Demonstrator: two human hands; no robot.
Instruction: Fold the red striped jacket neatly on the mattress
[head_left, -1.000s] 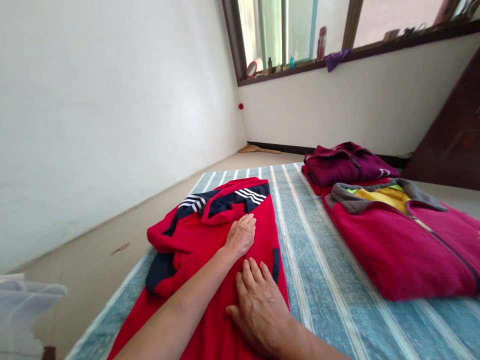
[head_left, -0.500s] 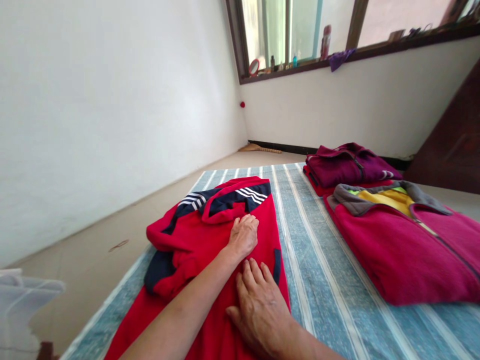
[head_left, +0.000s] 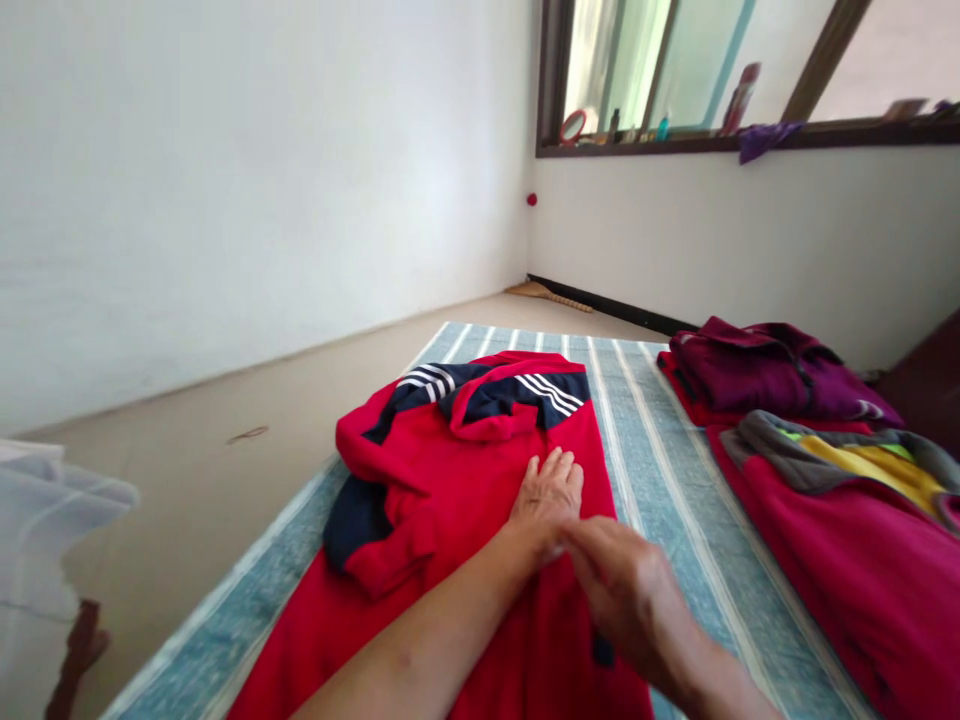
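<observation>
Hands over a red track jacket (head_left: pixel 457 480), neither gripping anything visible. Left hand (head_left: pixel 547 495) flat on the jacket's front, palm down, fingers lightly spread, no cloth pinched. Right hand (head_left: pixel 626 590) loosely curled and empty just beside the left wrist, apparently off the cloth, though the gap hard to judge from this angle.

Jacket lengthwise on a blue striped mat (head_left: pixel 675 520), its hem running out of view at the near end. Navy-trimmed sleeve (head_left: pixel 382 545) bunched across the jacket's left side; collar (head_left: pixel 517 395) with navy and white stripes at the far end.

To the right, a folded magenta fleece (head_left: pixel 847 560) with a grey collar; beyond it, a maroon jacket (head_left: pixel 765 370). Near left, white plastic (head_left: pixel 45 520) beside the mat, on a beige floor (head_left: pixel 225 420). Farther off, a broom (head_left: pixel 547 296) along the far wall, under a window ledge (head_left: pixel 750 145).

Main risk, by judgement: the bunched sleeve, only loosely settled, sliding off the jacket or rucking the front if dragged by pressure from the left hand. Also possible: the jacket's left side slipping over the mat's edge.
</observation>
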